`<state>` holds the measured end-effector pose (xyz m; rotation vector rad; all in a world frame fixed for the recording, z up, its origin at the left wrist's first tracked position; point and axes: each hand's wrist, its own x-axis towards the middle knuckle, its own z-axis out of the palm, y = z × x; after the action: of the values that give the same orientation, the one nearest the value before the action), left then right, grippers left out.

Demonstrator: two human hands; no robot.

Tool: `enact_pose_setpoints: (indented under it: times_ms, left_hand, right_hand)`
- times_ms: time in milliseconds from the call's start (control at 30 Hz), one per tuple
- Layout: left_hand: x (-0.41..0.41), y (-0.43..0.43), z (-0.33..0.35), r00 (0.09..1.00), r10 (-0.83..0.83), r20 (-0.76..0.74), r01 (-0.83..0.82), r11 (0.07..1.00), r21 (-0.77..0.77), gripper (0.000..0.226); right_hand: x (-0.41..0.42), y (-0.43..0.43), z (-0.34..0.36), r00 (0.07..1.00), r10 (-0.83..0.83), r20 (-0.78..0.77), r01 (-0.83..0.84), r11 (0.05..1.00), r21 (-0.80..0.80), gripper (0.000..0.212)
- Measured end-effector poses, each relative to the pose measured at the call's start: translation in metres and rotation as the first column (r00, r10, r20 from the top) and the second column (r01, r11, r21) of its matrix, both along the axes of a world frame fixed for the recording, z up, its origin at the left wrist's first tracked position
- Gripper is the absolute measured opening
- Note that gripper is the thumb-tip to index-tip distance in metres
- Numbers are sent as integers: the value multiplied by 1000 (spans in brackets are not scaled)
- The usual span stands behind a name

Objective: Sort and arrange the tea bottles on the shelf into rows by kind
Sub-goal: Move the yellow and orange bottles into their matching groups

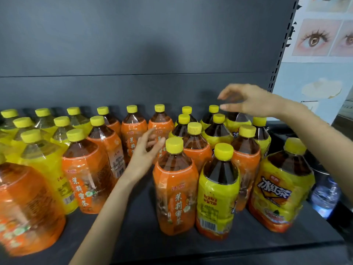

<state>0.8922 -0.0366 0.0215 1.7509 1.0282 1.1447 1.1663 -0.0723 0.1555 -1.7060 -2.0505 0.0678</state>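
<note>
Several yellow-capped tea bottles stand on a dark shelf [141,226]. Pale yellow-labelled ones [44,165] fill the left, orange-labelled ones [89,175] form rows beside them. On the right, orange bottles [175,186] and yellow-labelled dark tea bottles [217,190] stand mixed. My left hand [145,150] hovers with loosely spread fingers in the gap between the orange rows and the front orange bottle, holding nothing. My right hand [246,100] hangs above the caps at the back right, fingers and thumb apart over a hidden bottle top [236,119], gripping nothing.
A large yellow-labelled iced tea bottle [280,190] stands at the front right. An orange bottle [24,207] looms at the near left. A clear water bottle [324,196] sits beyond the shelf's right end. The grey back panel [133,54] rises behind.
</note>
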Motion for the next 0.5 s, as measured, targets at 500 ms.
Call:
enact_pose_setpoints:
  times_ms: [500]
  left_hand:
    - [-3,-87,-61,979,-98,180,97,995,19,98]
  right_hand:
    - [-102,-111,-135,932,-34,-362,205,870,448,35]
